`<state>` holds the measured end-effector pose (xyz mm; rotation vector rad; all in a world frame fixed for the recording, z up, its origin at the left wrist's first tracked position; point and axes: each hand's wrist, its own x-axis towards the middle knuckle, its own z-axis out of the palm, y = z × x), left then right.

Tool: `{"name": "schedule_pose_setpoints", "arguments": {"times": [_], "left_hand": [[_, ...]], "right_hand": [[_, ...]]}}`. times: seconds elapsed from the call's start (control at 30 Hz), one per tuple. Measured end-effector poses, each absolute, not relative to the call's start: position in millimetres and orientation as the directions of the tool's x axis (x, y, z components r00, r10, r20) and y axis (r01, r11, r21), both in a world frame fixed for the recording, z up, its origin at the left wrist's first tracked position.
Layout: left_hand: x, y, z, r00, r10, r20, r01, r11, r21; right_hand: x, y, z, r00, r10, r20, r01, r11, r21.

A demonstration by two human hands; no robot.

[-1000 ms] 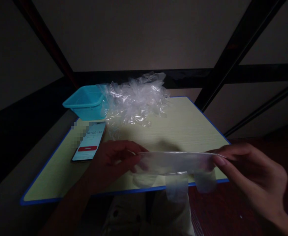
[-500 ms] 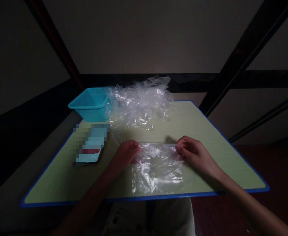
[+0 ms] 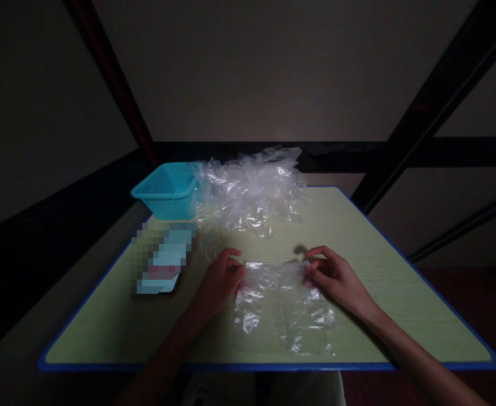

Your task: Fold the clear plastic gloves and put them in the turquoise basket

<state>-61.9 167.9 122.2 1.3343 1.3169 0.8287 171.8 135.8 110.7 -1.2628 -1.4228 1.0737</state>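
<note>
A clear plastic bag [image 3: 268,316] lies spread on the table in front of me, its surface creased and shiny. At its far left corner, my left hand [image 3: 222,279] has the thumb and a finger closed on the film, with the index finger lifted off. My right hand [image 3: 336,276] pinches the far right part of the same bag between thumb and fingers, its index finger raised too. Beyond both hands, a loose heap of clear plastic bags [image 3: 251,189] covers the back of the table.
A turquoise plastic basin [image 3: 163,197] stands at the back left, partly overlapped by the heap. Nearer on the left lies a phone [image 3: 167,259], its screen blurred out. The pale table [image 3: 378,316] has a blue edge, with a wall [image 3: 264,73] behind it.
The bag's far edge has come down nearer the table and the film lies flatter. My index fingers have lifted away from the bag. The whole view has tilted slightly upward.
</note>
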Motion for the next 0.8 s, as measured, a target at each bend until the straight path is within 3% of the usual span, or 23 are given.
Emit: {"name": "schedule_pose_setpoints", "arguments": {"times": [0.47, 0.7, 0.8], "left_hand": [[-63.9, 166.4, 120.5, 0.181, 0.973, -0.146, 0.262, 0.095, 0.960], [-68.1, 163.0, 116.5, 0.128, 0.976, -0.175, 0.162, 0.153, 0.975], [-69.9, 164.9, 118.2, 0.172, 0.964, -0.201, 0.149, 0.176, 0.973]], "right_hand": [[170.8, 133.5, 111.6, -0.013, 0.999, 0.041, 0.216, 0.043, -0.975], [167.4, 133.3, 113.9, 0.049, 0.999, 0.021, 0.324, 0.004, -0.946], [168.0, 133.4, 114.8, 0.037, 0.999, 0.009, 0.286, -0.002, -0.958]]}}
